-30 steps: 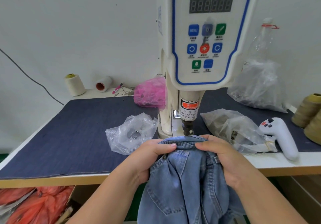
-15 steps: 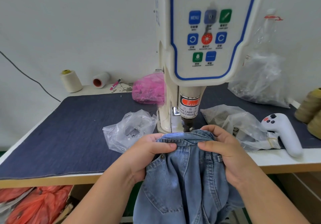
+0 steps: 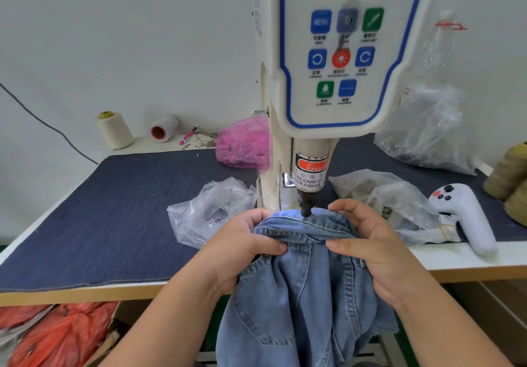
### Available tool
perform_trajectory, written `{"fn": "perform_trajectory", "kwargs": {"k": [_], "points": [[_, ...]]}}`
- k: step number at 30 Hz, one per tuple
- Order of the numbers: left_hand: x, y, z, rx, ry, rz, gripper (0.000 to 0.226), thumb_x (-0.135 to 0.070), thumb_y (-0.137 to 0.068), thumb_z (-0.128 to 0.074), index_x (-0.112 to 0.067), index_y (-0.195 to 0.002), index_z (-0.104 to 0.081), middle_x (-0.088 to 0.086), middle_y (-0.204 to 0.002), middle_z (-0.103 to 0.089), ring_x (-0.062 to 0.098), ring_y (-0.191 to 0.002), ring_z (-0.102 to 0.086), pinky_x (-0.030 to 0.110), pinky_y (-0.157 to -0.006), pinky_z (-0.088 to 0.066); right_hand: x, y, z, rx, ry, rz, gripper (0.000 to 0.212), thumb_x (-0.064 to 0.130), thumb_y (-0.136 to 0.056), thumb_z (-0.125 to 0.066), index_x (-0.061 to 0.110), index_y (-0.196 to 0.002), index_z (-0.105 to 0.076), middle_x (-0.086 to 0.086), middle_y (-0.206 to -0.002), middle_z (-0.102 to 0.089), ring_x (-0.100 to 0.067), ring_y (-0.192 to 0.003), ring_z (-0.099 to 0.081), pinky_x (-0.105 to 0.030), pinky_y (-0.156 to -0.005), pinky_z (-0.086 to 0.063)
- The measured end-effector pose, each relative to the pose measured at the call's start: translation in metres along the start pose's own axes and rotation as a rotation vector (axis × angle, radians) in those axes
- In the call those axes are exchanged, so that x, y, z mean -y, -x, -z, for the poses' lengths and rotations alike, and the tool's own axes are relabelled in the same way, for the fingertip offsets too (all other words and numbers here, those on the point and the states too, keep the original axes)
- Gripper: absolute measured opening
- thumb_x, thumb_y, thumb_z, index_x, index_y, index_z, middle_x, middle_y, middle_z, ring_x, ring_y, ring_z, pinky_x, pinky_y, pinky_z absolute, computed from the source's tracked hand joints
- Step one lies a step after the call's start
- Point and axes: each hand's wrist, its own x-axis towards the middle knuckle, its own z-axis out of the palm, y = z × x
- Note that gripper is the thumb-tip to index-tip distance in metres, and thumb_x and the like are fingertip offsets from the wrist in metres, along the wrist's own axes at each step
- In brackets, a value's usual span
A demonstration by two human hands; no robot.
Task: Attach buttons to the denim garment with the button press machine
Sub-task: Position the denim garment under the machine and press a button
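Note:
A light blue denim garment (image 3: 302, 289) hangs off the table's front edge, its waistband lying under the black punch (image 3: 305, 206) of the white button press machine (image 3: 336, 61). The punch tip touches the band. My left hand (image 3: 242, 248) grips the band on the left, thumb on top. My right hand (image 3: 370, 247) pinches the band on the right, fingers curled over its far edge close to the punch. No button is visible.
Clear plastic bags lie left (image 3: 208, 210) and right (image 3: 382, 195) of the machine, a pink bag (image 3: 242, 145) behind it. A white handheld controller (image 3: 464, 215) lies at the right. Thread cones stand at the back left (image 3: 114, 130) and far right (image 3: 510, 175). Orange bags (image 3: 57, 335) lie below the table.
Both hands have pushed the waistband further in, so it now sits under the punch tip. The view has moved closer to the machine.

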Motion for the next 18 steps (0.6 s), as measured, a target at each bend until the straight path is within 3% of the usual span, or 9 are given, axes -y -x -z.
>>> {"fn": "perform_trajectory", "kwargs": {"k": [4,7,11,15,18], "points": [[-0.003,-0.007,0.000,-0.032,0.025,0.073,0.033,0.003,-0.062,-0.068,-0.014,-0.088,-0.078,0.019,-0.095,-0.074,0.028,-0.085,-0.072,0.037,-0.074,-0.060,-0.002,-0.009,0.000,-0.100,0.043,-0.037,0.045,-0.007,-0.062,-0.073,0.021,-0.097,-0.072,-0.007,-0.094,-0.075,-0.020,-0.087,-0.071,-0.027,-0.073,-0.059],[-0.007,-0.009,0.002,-0.004,0.011,0.145,0.044,0.002,-0.065,-0.068,-0.004,-0.109,-0.071,0.024,-0.107,-0.072,0.033,-0.093,-0.071,0.042,-0.086,-0.058,-0.005,-0.015,0.001,-0.148,0.108,-0.083,0.041,-0.013,-0.075,-0.068,0.018,-0.101,-0.070,-0.010,-0.099,-0.075,-0.024,-0.091,-0.072,-0.033,-0.080,-0.058],[-0.011,-0.013,0.001,0.045,0.040,0.206,0.049,-0.001,-0.072,-0.066,0.002,-0.120,-0.065,0.029,-0.121,-0.065,0.043,-0.114,-0.063,0.051,-0.101,-0.049,-0.007,-0.025,0.001,-0.194,0.186,-0.128,0.036,-0.012,-0.081,-0.064,0.018,-0.100,-0.070,-0.010,-0.096,-0.076,-0.027,-0.092,-0.073,-0.038,-0.083,-0.056],[-0.014,-0.022,0.002,0.025,0.039,0.202,0.048,-0.005,-0.073,-0.066,0.001,-0.121,-0.065,0.029,-0.121,-0.065,0.043,-0.114,-0.063,0.053,-0.101,-0.049,-0.006,-0.036,0.002,-0.232,0.253,-0.113,0.031,-0.006,-0.081,-0.066,0.019,-0.099,-0.071,-0.003,-0.091,-0.077,-0.017,-0.085,-0.073,-0.024,-0.070,-0.056],[-0.014,-0.030,0.003,-0.027,0.027,0.192,0.038,-0.002,-0.079,-0.066,0.001,-0.117,-0.067,0.028,-0.117,-0.067,0.040,-0.107,-0.067,0.049,-0.094,-0.054,-0.007,-0.046,0.003,-0.248,0.222,-0.150,0.028,-0.003,-0.081,-0.068,0.016,-0.102,-0.071,-0.006,-0.093,-0.077,-0.022,-0.085,-0.074,-0.032,-0.073,-0.056]]}}
